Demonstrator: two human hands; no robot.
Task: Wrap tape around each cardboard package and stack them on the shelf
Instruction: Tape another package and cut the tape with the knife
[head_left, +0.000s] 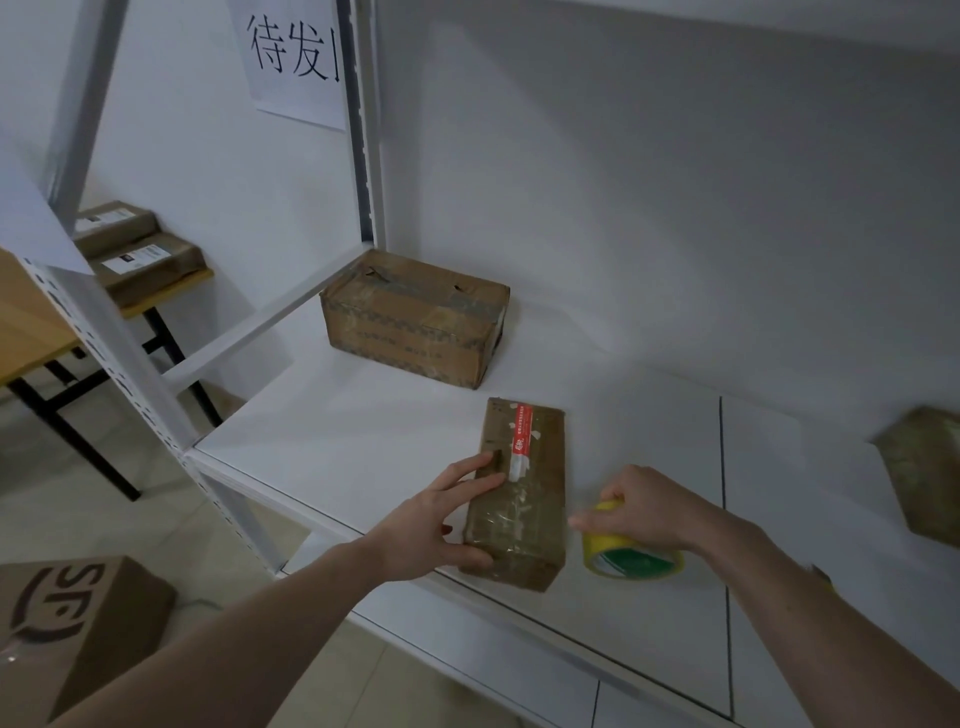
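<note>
Looking down on a white metal shelf (363, 441), smooth boards framed by perforated uprights. Pinned to the wall behind, a paper sign (296, 57) with large black characters. Sitting at the back of the shelf, a big battered cardboard box (415, 317), brown, creased and taped. Showing at lower left, on the floor, a printed carton (78, 629). Standing beyond the frame at left, a wooden table (31, 322) bearing two labelled parcels (140, 254). Cropped at the right edge, another brown package (924, 473).

Lying near the shelf's front edge, a narrow oblong cardboard package (519, 493), glossy with clear tape and crossed by a red-and-white strip. Resting against its left side, the left hand (431, 525), fingers straight across the top, thumb on the near end. Just right of the package, not touching it, a yellow tape roll (631, 556) on the shelf, gripped from above by the curled right hand (644, 506).
</note>
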